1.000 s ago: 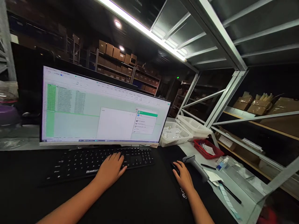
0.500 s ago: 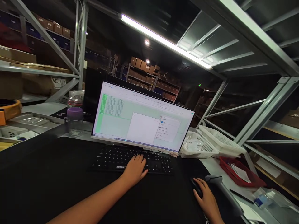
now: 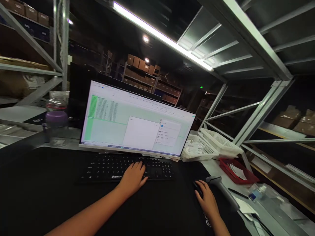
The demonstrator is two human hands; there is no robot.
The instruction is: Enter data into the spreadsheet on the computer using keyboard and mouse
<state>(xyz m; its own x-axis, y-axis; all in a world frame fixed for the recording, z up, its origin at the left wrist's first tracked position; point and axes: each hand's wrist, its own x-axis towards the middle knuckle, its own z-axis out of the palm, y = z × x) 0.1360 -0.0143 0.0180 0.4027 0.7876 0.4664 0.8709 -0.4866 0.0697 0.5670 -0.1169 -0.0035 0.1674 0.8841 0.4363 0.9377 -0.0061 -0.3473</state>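
Observation:
My left hand [image 3: 133, 178] rests palm down on the black keyboard [image 3: 102, 167], its fingers laid over the keys to the right of the middle and the thumb held out to the side. It grips nothing. My right hand [image 3: 207, 198] is curved over a small black computer mouse [image 3: 198, 189], which the fingers partly hide. Behind the keyboard stands a lit monitor [image 3: 108, 131] with a green-tinted spreadsheet, a white window and a list panel on it. A grey handheld scanner [image 3: 227, 194] lies just right of my right hand.
A purple-banded bottle [image 3: 57, 118] stands left of the monitor. To its right are white plastic baskets [image 3: 210, 151], a red tray [image 3: 249, 178], a black pen [image 3: 238, 193] and a small clear bottle [image 3: 257, 192]. Metal shelf beams [image 3: 261, 42] frame the desk overhead and at the sides.
The view has turned slightly to the right, so everything sits further left in the picture. Both hands keep their places on the keyboard and the mouse, and the screen looks the same.

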